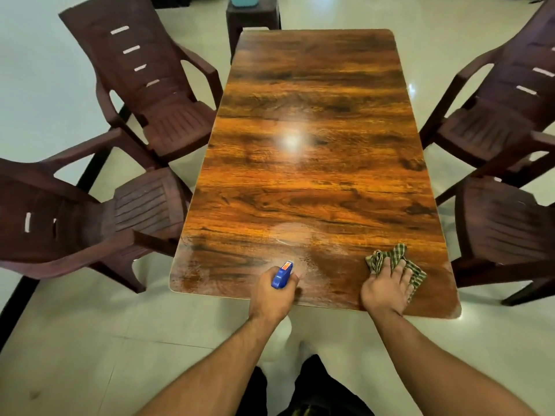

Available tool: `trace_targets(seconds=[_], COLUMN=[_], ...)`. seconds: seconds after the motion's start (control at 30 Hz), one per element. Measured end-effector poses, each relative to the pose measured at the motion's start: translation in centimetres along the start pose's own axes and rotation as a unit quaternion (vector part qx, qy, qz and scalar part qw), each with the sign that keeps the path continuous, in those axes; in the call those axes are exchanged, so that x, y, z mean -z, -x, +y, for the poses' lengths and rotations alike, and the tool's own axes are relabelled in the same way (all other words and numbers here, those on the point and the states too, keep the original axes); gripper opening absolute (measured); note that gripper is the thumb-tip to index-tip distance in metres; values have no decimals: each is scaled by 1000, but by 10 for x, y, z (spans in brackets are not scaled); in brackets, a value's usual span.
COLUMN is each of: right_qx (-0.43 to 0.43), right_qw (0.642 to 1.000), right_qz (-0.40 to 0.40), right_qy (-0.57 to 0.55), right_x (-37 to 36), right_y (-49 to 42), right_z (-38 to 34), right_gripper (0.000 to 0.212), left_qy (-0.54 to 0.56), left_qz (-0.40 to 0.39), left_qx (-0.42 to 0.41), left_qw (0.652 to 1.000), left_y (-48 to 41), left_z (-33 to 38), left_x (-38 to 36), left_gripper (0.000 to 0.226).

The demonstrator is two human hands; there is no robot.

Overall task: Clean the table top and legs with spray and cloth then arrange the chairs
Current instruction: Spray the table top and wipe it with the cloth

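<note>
A glossy wood-grain table point(315, 121) stretches away from me. My left hand point(271, 295) grips a spray bottle with a blue nozzle head point(282, 274) over the table's near edge; the bottle's body is hidden below the hand. A pale mist patch lies on the wood just ahead of the nozzle. My right hand point(387, 288) presses flat on a green checked cloth point(390, 259) lying on the near right part of the table top.
Two maroon plastic armchairs point(156, 94) point(75, 217) stand at the table's left side, two more point(495, 121) point(507, 229) at its right. A dark stool point(252, 16) with a teal object stands beyond the far end. Pale tiled floor surrounds everything.
</note>
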State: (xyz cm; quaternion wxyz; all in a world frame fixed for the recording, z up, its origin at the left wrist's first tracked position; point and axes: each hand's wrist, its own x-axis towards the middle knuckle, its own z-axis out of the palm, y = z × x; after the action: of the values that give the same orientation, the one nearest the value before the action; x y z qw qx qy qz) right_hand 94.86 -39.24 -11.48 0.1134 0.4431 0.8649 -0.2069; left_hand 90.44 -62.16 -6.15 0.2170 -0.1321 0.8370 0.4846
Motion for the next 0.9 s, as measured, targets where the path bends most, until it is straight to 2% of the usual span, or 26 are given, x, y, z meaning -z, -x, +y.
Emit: trace_targets(seconds=[0.17, 0.27, 0.33, 0.4, 0.43, 0.47, 0.53, 0.57, 0.6, 0.67, 0.7, 0.73, 0.77, 0.8, 0.83, 0.9], right_qx=[72, 210, 372, 532, 584, 615, 650, 648, 614, 420, 302, 203, 154, 164, 223, 391], right_qw=[995, 970, 910, 804, 758, 731, 711, 721, 760, 895, 947, 976, 985, 983, 969, 907], right_qz=[-52, -72, -106, -170, -190, -201, -189, -160, -117, -30, -9, -8, -24, -36, -50, -87], right_qy=[44, 101, 148, 205, 220, 216, 190, 186, 181, 143, 110, 80, 68, 73, 91, 127], right_x=[-34, -70, -90, -111, -118, -122, -121, -117, -115, -111, -111, -116, -125, -137, -150, -169], right_y=[7, 38, 64, 97, 109, 114, 104, 93, 83, 72, 73, 80, 93, 105, 119, 152], right_z=[-109, -174, -207, -232, -234, -233, -222, -215, -211, -212, -223, -241, -263, -281, -294, -310], right_gripper=[64, 68, 68, 70, 68, 64, 59, 60, 63, 61, 60, 60, 62, 65, 67, 67], left_qy=[56, 67, 64, 60, 61, 59, 55, 57, 60, 66, 69, 72, 75, 80, 82, 86], left_qz=[39, 72, 96, 117, 123, 130, 133, 131, 133, 134, 134, 134, 133, 134, 137, 146], left_qx=[18, 18, 14, 14, 13, 11, 12, 13, 13, 14, 15, 17, 21, 23, 28, 41], left_qw=[998, 995, 993, 991, 990, 990, 989, 990, 989, 989, 988, 988, 988, 987, 987, 985], left_y=[-11, -16, -17, -21, -22, -24, -28, -30, -32, -36, -37, -38, -38, -39, -38, -38], left_z=[-33, -53, -63, -75, -78, -81, -87, -89, -94, -101, -104, -108, -114, -118, -122, -128], left_x=[53, 89, 110, 133, 142, 152, 170, 176, 185, 199, 205, 210, 217, 223, 227, 237], left_gripper=[34, 33, 32, 25, 21, 18, 20, 24, 27, 30, 30, 31, 34, 39, 44, 50])
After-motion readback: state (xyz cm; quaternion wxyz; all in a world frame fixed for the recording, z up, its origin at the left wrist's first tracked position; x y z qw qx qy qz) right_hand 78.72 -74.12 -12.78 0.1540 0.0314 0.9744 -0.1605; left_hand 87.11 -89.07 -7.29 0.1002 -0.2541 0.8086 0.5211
